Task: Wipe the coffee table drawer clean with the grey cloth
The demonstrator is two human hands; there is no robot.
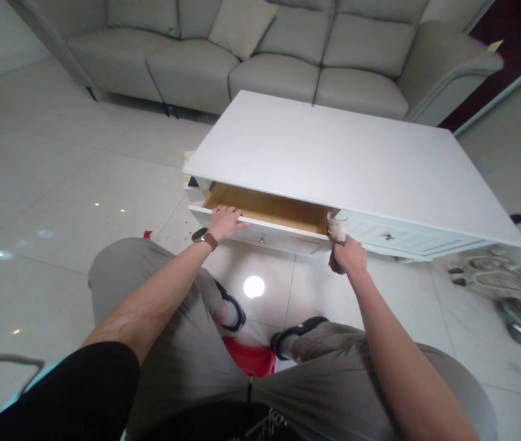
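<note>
Open drawer (288,240) extends below the white counter (333,153); left hand (224,224) grips its front edge, fingers over the rim; right hand (352,255) pinches what appears to be a cloth (337,228) at its right end; adjacent drawer front (407,237) sits closed

I was in a home, in what looked like a living room. A long gray sofa (273,76) with soft seats stood by the wall, and a pale cushion (242,27) leaned on it. In front of the sofa was a low white table (333,156) with drawers. The floor (49,184) had big, shiny, light tiles.
</note>
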